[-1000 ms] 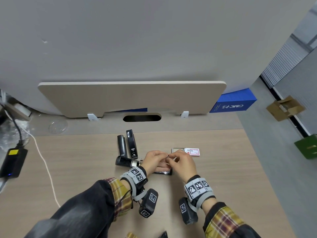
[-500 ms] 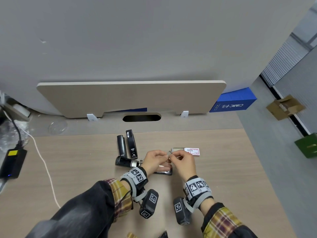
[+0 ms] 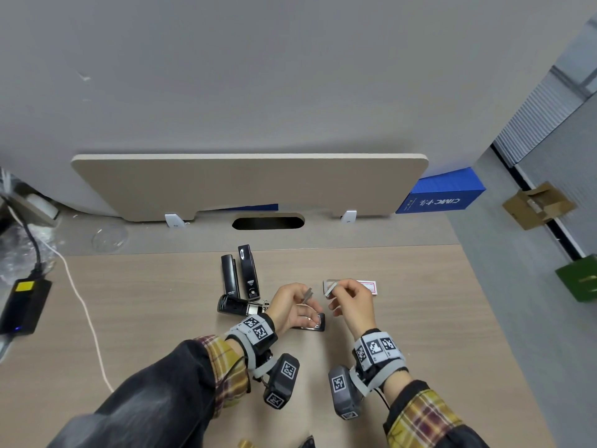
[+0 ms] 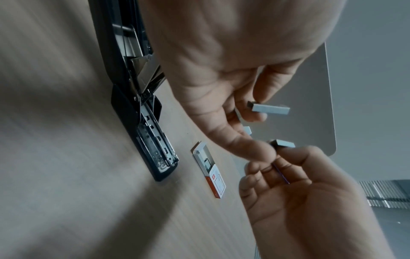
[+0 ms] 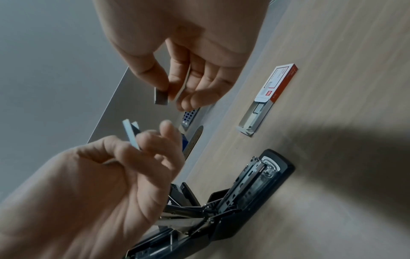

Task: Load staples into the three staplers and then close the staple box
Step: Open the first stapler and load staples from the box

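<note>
My left hand pinches a short strip of staples above the desk. My right hand pinches a second strip, a small gap apart from the first. A black stapler lies opened flat on the desk under my left hand, its metal magazine exposed. Two more black staplers lie shut side by side behind it. The red-and-white staple box rests just beyond my right hand with its tray slid out and staples inside.
A beige divider panel stands at the desk's back edge with a cable slot in front. A black power adapter and white cable lie at far left. The desk's right edge drops to the floor.
My hands were together on one staple strip over the open stapler. They have pulled apart, and each now holds its own piece.
</note>
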